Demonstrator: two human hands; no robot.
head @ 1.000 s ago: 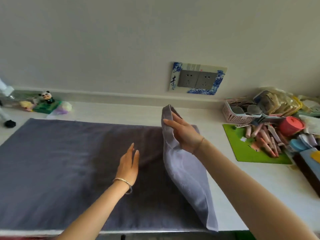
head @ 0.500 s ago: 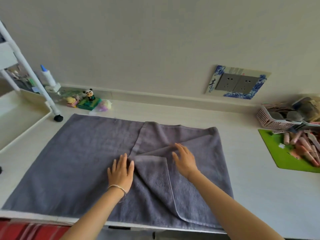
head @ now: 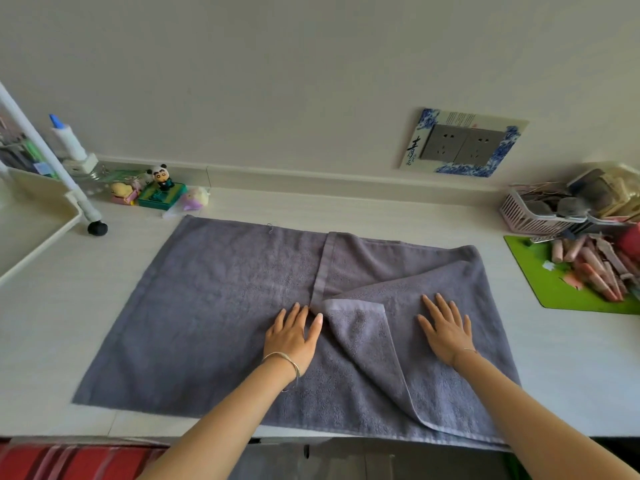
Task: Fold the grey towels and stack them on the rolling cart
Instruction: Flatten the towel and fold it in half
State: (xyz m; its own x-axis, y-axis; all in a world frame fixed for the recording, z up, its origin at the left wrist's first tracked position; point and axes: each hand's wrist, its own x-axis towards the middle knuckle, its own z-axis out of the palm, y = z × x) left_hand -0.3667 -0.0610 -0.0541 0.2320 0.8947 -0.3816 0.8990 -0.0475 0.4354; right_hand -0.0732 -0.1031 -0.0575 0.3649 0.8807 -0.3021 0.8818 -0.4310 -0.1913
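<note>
the pale white countertop takes up most of the view, and the one grey terry towel lies spread across it, its near edge hanging just over the counter's front lip. i'll place everything else off that towel.

the white rolling cart is off the towel's far left corner. its tray is close by but not touching the cloth, and i can't see any towels on the part that's visible. well off the towel's right edge there's a flat green mat piled with pinkish bits, and behind that a pink plastic basket. a little panda figurine sits past the far left corner, by the wall.

step-wise, this looks like the first fold. the right part of the towel is flipped over toward the middle, but it's landed messy: the far half of the flap's hem runs straight, while the near corner is doubled back into a lumpy triangle.

the left hand lies flat with straight fingers and presses the towel right where the hem meets that triangle. the right hand is flat and spread on the folded layer, toward the towel's right side. neither hand is gripping anything.

my guess at the next move: pinch that doubled-back corner, pull it out toward the near edge so the flap lines up, then smooth it. otherwise every later fold goes crooked and it'll stack badly on the cart.
</note>
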